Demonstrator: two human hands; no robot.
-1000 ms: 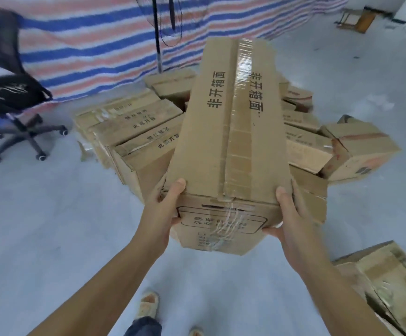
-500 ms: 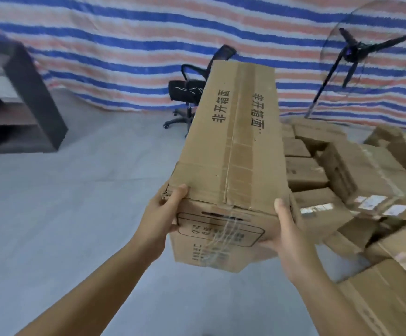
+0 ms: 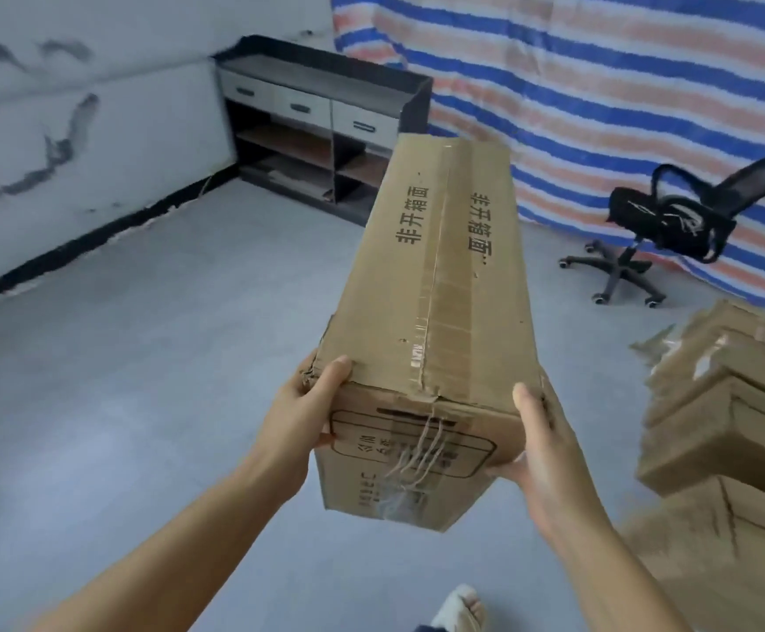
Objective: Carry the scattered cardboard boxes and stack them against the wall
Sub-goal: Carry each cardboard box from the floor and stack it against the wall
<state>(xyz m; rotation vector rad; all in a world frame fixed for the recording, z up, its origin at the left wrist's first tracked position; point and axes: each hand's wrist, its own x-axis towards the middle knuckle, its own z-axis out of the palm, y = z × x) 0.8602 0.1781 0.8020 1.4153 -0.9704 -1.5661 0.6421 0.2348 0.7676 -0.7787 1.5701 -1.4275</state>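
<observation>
above a grey floor (image 3: pixel 143 403), left hand (image 3: pixel 298 412) and right hand (image 3: pixel 549 453) clamp a long box's (image 3: pixel 435 285) near end, fingers wrapped round its corners, keeping it level for carrying toward the wall (image 3: pixel 75 143).

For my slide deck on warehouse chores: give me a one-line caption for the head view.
Both hands, left hand and right hand, hold a long taped cardboard box above the grey floor.

Counts, head view:
- Hands: 2, left hand (image 3: pixel 301 419) and right hand (image 3: pixel 549 453).
- Long cardboard box (image 3: pixel 435 285) held up: 1.
- Stacked cardboard boxes (image 3: pixel 727 426) at right edge: at least 4; blurred, exact number unclear.
- Office chair (image 3: pixel 663 221): 1.
- Cabinet (image 3: pixel 321 125): 1, with 3 drawers.
- Foot (image 3: pixel 456 611): 1.
</observation>
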